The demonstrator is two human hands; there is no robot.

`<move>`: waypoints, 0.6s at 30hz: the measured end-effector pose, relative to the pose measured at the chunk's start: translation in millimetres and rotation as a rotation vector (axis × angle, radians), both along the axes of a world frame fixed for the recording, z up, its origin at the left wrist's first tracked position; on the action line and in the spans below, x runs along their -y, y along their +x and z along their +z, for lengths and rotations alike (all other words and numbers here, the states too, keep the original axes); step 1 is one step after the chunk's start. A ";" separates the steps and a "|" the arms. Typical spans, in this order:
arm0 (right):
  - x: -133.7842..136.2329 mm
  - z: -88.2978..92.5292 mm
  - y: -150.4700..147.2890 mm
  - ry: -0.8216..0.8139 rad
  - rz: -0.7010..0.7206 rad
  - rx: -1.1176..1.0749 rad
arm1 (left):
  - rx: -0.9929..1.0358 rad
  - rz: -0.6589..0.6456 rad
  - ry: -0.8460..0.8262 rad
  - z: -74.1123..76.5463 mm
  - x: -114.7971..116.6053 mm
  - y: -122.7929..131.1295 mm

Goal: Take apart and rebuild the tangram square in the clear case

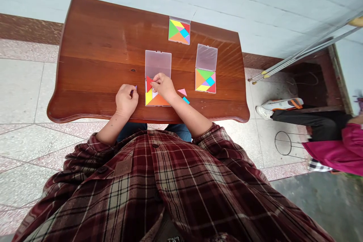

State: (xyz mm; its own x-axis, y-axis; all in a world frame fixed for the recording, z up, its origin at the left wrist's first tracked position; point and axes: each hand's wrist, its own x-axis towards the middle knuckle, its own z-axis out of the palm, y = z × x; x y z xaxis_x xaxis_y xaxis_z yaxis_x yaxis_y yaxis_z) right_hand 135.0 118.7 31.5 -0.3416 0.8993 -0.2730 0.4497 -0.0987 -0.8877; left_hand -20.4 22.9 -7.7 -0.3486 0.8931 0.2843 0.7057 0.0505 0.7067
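Pieces in both hands, flat and coloured. Right hand (pixel 163 85) with thumb and finger narrow on the red piece (pixel 149 84), at the upper left corner of the near box (pixel 157 105), just below its opened lid (pixel 158 63). Left hand (pixel 126 100) half curled beside the box, narrow around the purple piece (pixel 136 88), mostly covered; firmness of hold, cannot tell. Inside the box, yellow piece (pixel 149 97) and orange piece (pixel 159 101), with a pale patch between (perhaps bare box floor, not certain). Loose on the surface (pixel 99 45), near the right forearm (pixel 193 111), pink piece (pixel 183 92) and blue piece (pixel 186 100), near each other yet apart.

As for troubles, most likely a bad seating of the red piece, caused by a slightly wrong turn or by catching on the yellow one. Possible also, a sweep of pink or blue by the forearm, because of its crossing so close; with the front edge not far, even a fall to the floor (pixel 17 87) thinkable. For the purple piece, some risk of slipping, due to small size.

About writing: on the plaid shirt (pixel 170 181), a brown patch (pixel 123 167) with letter-like marks, too small for sure reading. On the boxes, right box (pixel 206 57) and far box (pixel 180 19) included, no readable label.
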 end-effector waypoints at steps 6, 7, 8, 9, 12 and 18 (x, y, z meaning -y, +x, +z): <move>-2.6 -8.3 0.2 -0.064 -0.012 -0.022 | 0.007 -0.002 -0.012 1.0 -0.3 0.1; -3.4 -10.2 0.4 -0.068 -0.012 -0.024 | 0.007 -0.002 -0.013 1.4 -0.3 0.2; -4.1 -12.2 0.6 -0.070 -0.011 -0.029 | 0.007 -0.003 -0.012 1.7 -0.3 0.2; -4.7 -14.2 0.6 -0.071 -0.007 -0.039 | 0.006 -0.003 -0.010 1.9 -0.4 0.2; -5.2 -18.2 -0.2 -0.079 0.007 -0.068 | 0.000 -0.001 -0.007 1.9 -0.7 0.0; -15.7 -2.0 10.4 -0.032 -0.026 -0.061 | -0.005 0.005 -0.007 0.7 -0.8 0.2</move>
